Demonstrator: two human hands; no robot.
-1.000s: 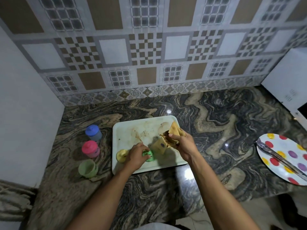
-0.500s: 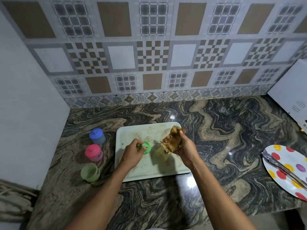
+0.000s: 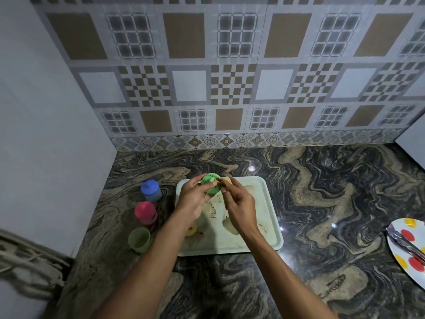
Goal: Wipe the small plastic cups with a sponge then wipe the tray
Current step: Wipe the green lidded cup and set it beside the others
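The bright green cup sits in your left hand, fingers curled round it, above the far edge of the tray. Its closed round end tips up toward you and the wall. Your right hand pinches the sponge against the cup's right side. Half a second ago the cup was lower and the sponge stood apart from it. Your left wrist half hides a yellow cup, and your fingers cover most of the sponge. A blue cup, a pink cup and a pale green cup stand on the counter left of the tray.
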